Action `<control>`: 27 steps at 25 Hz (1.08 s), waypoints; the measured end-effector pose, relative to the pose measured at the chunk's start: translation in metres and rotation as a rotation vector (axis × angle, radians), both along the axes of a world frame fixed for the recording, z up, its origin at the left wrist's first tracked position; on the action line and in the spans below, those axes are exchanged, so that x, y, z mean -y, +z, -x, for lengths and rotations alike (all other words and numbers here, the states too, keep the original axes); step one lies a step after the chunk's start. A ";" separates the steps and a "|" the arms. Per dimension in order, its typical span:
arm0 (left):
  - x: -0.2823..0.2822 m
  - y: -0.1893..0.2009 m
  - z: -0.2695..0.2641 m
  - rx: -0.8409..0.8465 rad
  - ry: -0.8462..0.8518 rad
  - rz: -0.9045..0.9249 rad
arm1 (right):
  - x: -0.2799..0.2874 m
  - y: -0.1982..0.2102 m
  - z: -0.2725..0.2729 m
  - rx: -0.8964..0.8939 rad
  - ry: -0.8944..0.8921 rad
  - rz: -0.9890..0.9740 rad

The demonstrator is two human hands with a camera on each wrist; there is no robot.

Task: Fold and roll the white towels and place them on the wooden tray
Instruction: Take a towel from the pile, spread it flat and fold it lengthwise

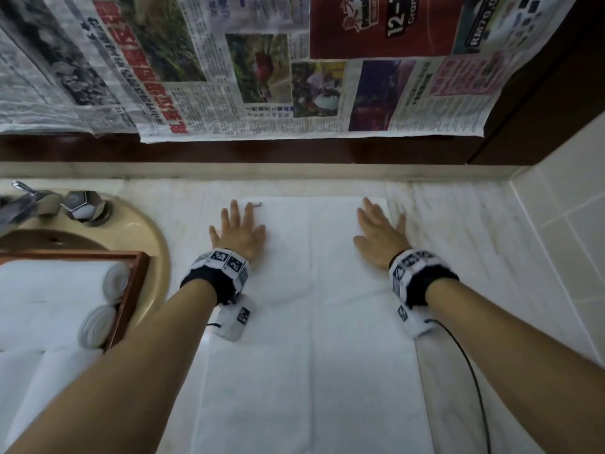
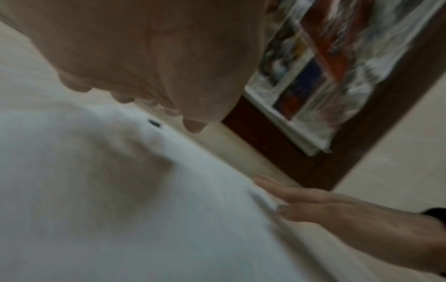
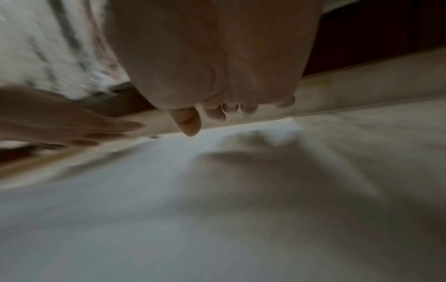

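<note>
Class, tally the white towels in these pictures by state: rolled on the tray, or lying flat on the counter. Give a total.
Rolled towels on the tray: 2 ()
Flat towel under the left hand and right hand: 1
Total: 3

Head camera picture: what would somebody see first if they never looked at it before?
Probably the two hands, left hand and right hand, spread flat near the far end of a long white towel in the middle of the counter. Next, the colourful newspapers hanging across the wall behind. At the left, a wooden tray over the sink already holds rolled towels.
</note>
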State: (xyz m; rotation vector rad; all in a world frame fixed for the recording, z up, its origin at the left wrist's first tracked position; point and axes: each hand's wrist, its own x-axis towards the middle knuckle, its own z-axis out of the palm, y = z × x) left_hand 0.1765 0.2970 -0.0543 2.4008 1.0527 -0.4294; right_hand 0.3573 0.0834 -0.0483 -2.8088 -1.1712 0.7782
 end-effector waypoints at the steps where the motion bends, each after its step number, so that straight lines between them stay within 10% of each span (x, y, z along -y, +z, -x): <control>1: 0.020 0.003 0.005 0.042 -0.033 0.039 | 0.007 0.001 0.027 -0.014 0.086 -0.042; 5: 0.103 -0.011 0.062 0.050 -0.365 0.082 | 0.051 -0.020 0.114 -0.120 0.193 -0.021; 9: 0.072 -0.027 0.120 -0.069 0.089 -0.044 | 0.098 -0.021 0.101 -0.031 -0.301 0.112; 14: 0.150 -0.014 0.131 0.085 -0.398 0.074 | 0.102 -0.023 0.197 -0.097 0.260 -0.053; 19: 0.117 -0.011 0.171 -0.057 0.033 -0.005 | 0.119 -0.014 0.181 -0.074 -0.328 0.105; 24: 0.194 -0.014 0.221 0.116 -0.488 0.073 | 0.142 -0.025 0.279 -0.133 0.258 0.000; 27: 0.177 -0.027 0.249 -0.026 -0.141 -0.072 | 0.169 -0.027 0.264 -0.055 -0.228 0.093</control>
